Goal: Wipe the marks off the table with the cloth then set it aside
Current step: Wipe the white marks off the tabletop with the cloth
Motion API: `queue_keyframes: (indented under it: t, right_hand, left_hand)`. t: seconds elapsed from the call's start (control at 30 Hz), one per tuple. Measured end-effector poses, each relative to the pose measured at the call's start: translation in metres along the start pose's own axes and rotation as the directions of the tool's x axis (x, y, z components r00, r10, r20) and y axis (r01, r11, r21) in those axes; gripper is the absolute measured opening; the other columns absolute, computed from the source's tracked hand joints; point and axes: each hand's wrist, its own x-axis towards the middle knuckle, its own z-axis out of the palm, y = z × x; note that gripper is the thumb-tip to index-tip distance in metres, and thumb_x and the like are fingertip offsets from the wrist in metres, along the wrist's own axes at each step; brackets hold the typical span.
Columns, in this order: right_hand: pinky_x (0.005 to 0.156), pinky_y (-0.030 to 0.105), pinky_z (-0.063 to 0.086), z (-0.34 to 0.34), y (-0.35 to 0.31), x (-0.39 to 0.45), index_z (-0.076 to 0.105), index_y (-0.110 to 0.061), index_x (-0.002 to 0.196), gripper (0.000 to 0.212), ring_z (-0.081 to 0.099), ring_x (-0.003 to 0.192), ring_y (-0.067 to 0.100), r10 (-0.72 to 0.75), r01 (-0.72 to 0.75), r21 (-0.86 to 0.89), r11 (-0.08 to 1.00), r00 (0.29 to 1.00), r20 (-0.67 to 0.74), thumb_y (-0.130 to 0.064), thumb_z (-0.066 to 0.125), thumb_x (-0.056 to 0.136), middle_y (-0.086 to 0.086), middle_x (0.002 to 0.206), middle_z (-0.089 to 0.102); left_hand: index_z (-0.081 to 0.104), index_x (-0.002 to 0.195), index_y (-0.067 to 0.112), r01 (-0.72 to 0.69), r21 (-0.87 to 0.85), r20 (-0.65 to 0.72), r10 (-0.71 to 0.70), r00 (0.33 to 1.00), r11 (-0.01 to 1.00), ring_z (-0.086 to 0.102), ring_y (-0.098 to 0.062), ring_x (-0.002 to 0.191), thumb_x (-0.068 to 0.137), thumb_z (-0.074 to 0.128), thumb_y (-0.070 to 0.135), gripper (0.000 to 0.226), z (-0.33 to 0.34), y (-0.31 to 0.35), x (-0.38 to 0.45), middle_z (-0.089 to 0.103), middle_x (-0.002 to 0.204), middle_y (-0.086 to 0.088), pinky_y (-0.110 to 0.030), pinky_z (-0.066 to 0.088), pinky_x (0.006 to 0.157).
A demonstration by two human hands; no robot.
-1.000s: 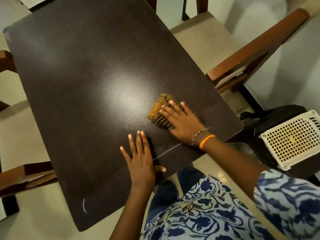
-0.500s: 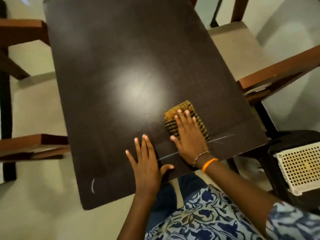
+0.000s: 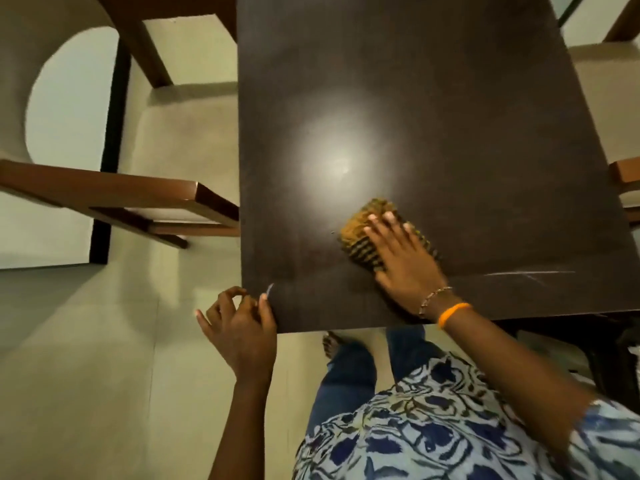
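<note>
Two chalk marks remain on the dark table (image 3: 433, 98), a long line (image 3: 530, 273) at the near right and a short stroke (image 3: 270, 289) by the left corner, while her flat open right hand (image 3: 403, 258) presses the checked cloth (image 3: 360, 237) mid-table and her empty, loosely curled left hand (image 3: 239, 327) touches the corner.

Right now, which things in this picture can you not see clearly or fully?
- Cloth: head view, mostly under the right hand; its full shape is hidden.
- Chalk line: its left end is hidden by that hand.
- Left hand: curled at the table corner; whether it holds anything is unclear.
- Table: far end cut by the top edge.
</note>
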Motion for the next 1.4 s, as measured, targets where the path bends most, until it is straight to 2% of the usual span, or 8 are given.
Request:
queue_keyframes:
  t: [0.2,0.27,0.43,0.6,0.8,1.0,1.23,1.4]
  right_hand:
    - [0.117,0.042,0.003,0.005,-0.028,-0.007,0.021,-0.007,0.146,0.074,0.01,0.145,0.031,0.367,-0.363,0.077,0.929,0.929,-0.039,-0.035,0.029,0.078,0.013,0.156,0.017]
    - [0.115,0.042,0.002,0.016,-0.071,0.0,0.023,-0.007,0.146,0.074,0.013,0.144,0.032,0.297,-0.294,0.085,0.952,0.954,-0.026,-0.037,0.029,0.078,0.014,0.155,0.022]
    - [0.114,0.04,0.005,0.044,-0.173,0.011,0.031,-0.01,0.143,0.072,0.014,0.141,0.026,-0.218,0.216,0.039,0.976,0.973,0.07,-0.035,0.036,0.076,0.01,0.151,0.034]
    - [0.113,0.041,0.011,0.041,-0.163,0.045,0.033,-0.012,0.142,0.071,0.029,0.141,0.028,-0.452,0.459,-0.03,0.888,0.883,0.123,-0.038,0.036,0.076,0.009,0.15,0.036]
    - [0.117,0.04,0.002,0.024,-0.145,0.151,0.025,-0.014,0.146,0.076,0.012,0.146,0.026,-0.317,0.319,-0.005,0.948,0.943,0.097,-0.04,0.023,0.075,0.007,0.156,0.022]
    - [0.118,0.041,0.001,0.019,-0.152,0.18,0.017,-0.014,0.148,0.066,0.004,0.147,0.023,-0.177,0.177,0.001,0.984,0.982,0.067,-0.032,0.036,0.087,0.004,0.159,0.012]
    - [0.117,0.039,-0.002,0.054,-0.191,0.022,0.025,-0.012,0.146,0.073,0.008,0.144,0.023,-0.317,0.315,0.035,0.948,0.944,0.096,-0.036,0.036,0.078,0.008,0.155,0.026]
    - [0.115,0.038,-0.001,0.052,-0.179,0.017,0.026,-0.013,0.145,0.074,0.01,0.142,0.022,-0.369,0.376,-0.036,0.926,0.921,0.123,-0.037,0.038,0.076,0.008,0.154,0.027]
  left_hand:
    - [0.059,0.107,0.009,0.288,-0.202,0.004,-0.294,0.956,0.936,0.052,-0.036,0.115,0.083,0.063,0.008,0.025,-0.001,-0.028,0.008,0.057,0.118,-0.015,-0.056,0.024,0.113]
    - [0.059,0.11,0.012,0.353,-0.261,0.057,-0.351,0.935,0.898,0.054,-0.034,0.113,0.085,0.061,0.008,0.025,0.0,-0.037,0.009,0.059,0.116,-0.013,-0.056,0.029,0.109]
    - [0.06,0.106,0.018,0.386,-0.399,0.225,-0.319,0.921,0.832,0.055,-0.023,0.11,0.093,0.051,0.016,0.017,0.007,-0.057,0.009,0.063,0.113,-0.002,-0.048,0.011,0.116]
    - [0.061,0.109,0.019,0.294,-0.499,0.247,-0.192,0.95,0.815,0.06,-0.022,0.1,0.091,0.053,0.012,0.021,0.01,-0.066,0.011,0.064,0.106,0.001,-0.056,0.041,0.098]
    - [0.058,0.096,0.034,0.306,-0.624,0.296,-0.145,0.944,0.719,0.059,-0.012,0.095,0.083,0.064,0.008,0.03,0.013,-0.068,0.002,0.058,0.093,0.023,-0.044,0.046,0.095]
    - [0.059,0.095,0.03,0.419,-0.701,0.41,-0.156,0.899,0.577,0.057,0.009,0.088,0.087,0.058,0.003,0.029,0.012,-0.076,-0.001,0.06,0.095,0.018,0.001,0.042,0.072]
    - [0.058,0.114,0.009,0.525,-0.667,0.528,-0.161,0.834,0.528,0.058,-0.012,0.093,0.089,0.054,0.0,0.027,0.009,-0.078,0.003,0.063,0.106,-0.001,-0.01,0.045,0.075]
    - [0.056,0.116,0.002,0.58,-0.626,0.604,-0.145,0.784,0.521,0.057,-0.017,0.092,0.09,0.049,-0.004,0.027,0.009,-0.078,0.005,0.06,0.104,-0.009,-0.01,0.046,0.071]
